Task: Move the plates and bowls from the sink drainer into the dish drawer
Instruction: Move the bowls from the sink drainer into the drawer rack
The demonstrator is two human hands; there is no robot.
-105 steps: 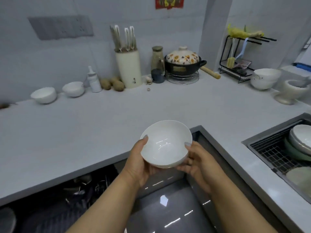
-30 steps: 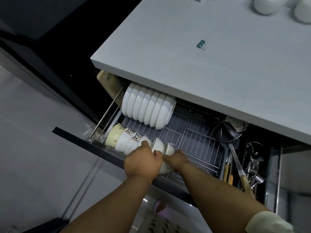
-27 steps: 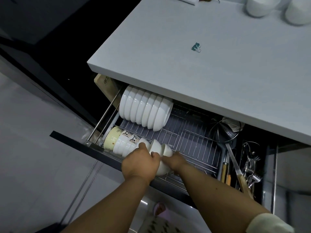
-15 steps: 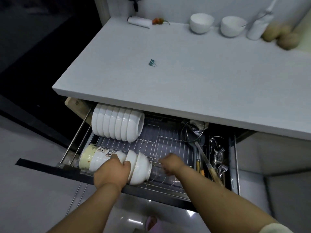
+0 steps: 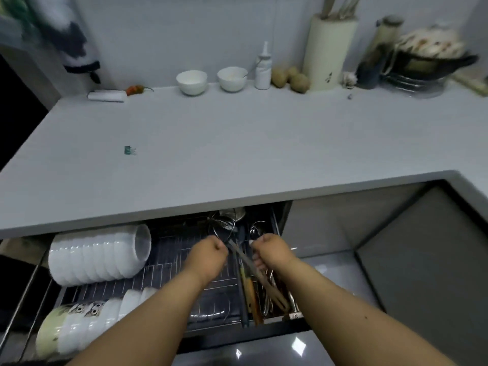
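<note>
Head camera is showing me the pale, smooth countertop (image 5: 237, 154) filling most of the frame, and under it the dish drawer (image 5: 163, 262) is standing pulled out, its wire rack ribbed and dark. I am seeing a long row of glossy white bowls (image 5: 97, 256) lying on their sides at the drawer's back left, and a second row of bowls (image 5: 87, 326) nested along the front left, some with small owl-like faces printed on them. I am reading no brand or writing anywhere. Wooden-handled utensils (image 5: 261, 289) are lying in the drawer's right compartment. My left hand (image 5: 207, 257) is hovering over the rack, fingers curled with nothing in them. My right hand (image 5: 272, 253) is hanging beside it over the utensils, fingers curled too; whether they are touching a handle I cannot tell.
</note>
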